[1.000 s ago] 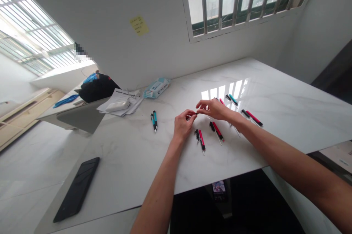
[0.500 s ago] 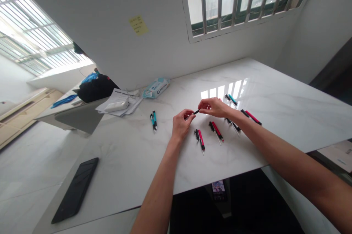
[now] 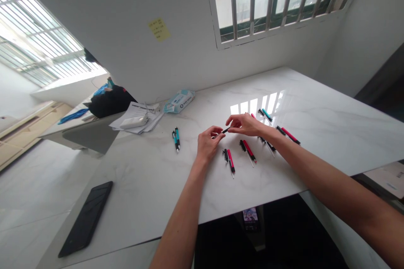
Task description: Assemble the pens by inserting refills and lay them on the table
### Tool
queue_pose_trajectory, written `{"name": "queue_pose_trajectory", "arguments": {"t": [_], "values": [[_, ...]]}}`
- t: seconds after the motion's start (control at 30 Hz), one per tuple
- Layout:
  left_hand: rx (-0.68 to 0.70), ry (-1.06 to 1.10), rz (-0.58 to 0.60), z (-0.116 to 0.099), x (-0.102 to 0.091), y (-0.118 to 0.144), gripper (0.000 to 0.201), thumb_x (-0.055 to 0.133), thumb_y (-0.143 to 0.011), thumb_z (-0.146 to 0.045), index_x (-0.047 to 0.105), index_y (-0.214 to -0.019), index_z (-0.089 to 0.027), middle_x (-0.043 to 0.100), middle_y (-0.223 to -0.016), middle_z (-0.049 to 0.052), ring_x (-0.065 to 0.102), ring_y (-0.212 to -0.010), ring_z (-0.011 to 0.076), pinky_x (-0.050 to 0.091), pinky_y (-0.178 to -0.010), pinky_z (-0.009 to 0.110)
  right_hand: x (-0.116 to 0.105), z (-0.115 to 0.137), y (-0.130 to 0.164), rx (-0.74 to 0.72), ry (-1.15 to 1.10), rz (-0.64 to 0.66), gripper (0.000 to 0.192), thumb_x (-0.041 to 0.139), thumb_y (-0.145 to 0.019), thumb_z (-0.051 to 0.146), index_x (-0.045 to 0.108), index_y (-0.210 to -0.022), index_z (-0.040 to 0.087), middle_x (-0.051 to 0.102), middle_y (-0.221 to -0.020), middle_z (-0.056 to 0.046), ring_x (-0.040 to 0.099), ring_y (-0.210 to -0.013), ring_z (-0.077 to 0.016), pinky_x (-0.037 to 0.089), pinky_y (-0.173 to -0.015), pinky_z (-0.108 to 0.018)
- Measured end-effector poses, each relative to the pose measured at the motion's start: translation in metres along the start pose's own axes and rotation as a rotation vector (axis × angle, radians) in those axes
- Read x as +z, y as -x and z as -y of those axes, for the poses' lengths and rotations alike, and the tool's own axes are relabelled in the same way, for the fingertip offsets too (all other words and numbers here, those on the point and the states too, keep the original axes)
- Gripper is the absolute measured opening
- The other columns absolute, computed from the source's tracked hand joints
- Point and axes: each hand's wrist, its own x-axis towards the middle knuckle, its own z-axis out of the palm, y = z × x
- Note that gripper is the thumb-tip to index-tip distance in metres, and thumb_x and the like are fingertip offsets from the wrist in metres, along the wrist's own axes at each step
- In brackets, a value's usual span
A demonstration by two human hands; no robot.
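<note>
Black pen part (image 3: 226,130) sits between the two hands, over the white marbled tabletop (image 3: 142,201). Left hand (image 3: 208,142) pinches its near end, thumb and index finger closed on it, other fingers curled. Right hand (image 3: 244,125) has the far end at thumb and fingertips, also pinching (exact fingertip contact is too small to make out).

Just right of the left hand lie a black clip piece (image 3: 225,155) and a red-and-black pen barrel (image 3: 231,161), side by side. Next over, a second red barrel (image 3: 248,149) with a white refill (image 3: 251,161) beside it. More pen parts lie under and beyond the right forearm, partly hidden; a third red barrel (image 3: 290,135) is to its right, a teal barrel (image 3: 267,114) behind the right hand.

Two teal pens (image 3: 177,135) lie together left of the left hand. Behind them, a wipes packet (image 3: 179,101) near the wall and papers (image 3: 147,111) with a white device (image 3: 134,121) on top. Black phone-like slab (image 3: 86,218) at the table's left; yellow sticky note (image 3: 159,29) on the wall.
</note>
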Motion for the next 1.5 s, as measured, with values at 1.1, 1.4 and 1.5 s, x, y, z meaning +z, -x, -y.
{"name": "queue_pose_trajectory", "arguments": {"t": [1.1,1.4,1.5], "values": [[0.018,-0.017,-0.005,0.0,-0.003,0.0,0.016,0.077,-0.082,-0.036,0.077,-0.092,-0.024,0.08,-0.098,0.002,0.072,-0.082,0.0185,0.056,-0.082,0.032,0.005,0.005,0.002,0.007,0.017,0.019,0.024,0.071,-0.089,0.042,0.076,-0.099,0.021,0.077,-0.079,-0.002,0.068,-0.071,-0.0161,0.05,-0.068,-0.027],[0.033,-0.029,0.008,0.001,-0.002,0.001,0.014,0.077,-0.083,-0.032,0.077,-0.095,-0.025,0.079,-0.097,0.001,0.072,-0.081,0.0175,0.055,-0.081,0.031,0.003,0.01,0.0,0.035,0.101,0.03,0.039,0.062,-0.095,0.05,0.074,-0.074,0.019,0.076,-0.073,-0.003,0.064,-0.064,-0.0152,0.044,-0.064,-0.027],[0.036,-0.045,0.012,0.002,-0.002,0.001,0.015,0.078,-0.082,-0.031,0.077,-0.096,-0.025,0.078,-0.095,0.001,0.072,-0.079,0.0174,0.055,-0.081,0.031,0.003,0.011,0.001,0.033,0.121,0.031,0.04,0.059,-0.097,0.049,0.076,-0.076,0.02,0.076,-0.073,-0.003,0.063,-0.064,-0.0148,0.044,-0.065,-0.027]]}}
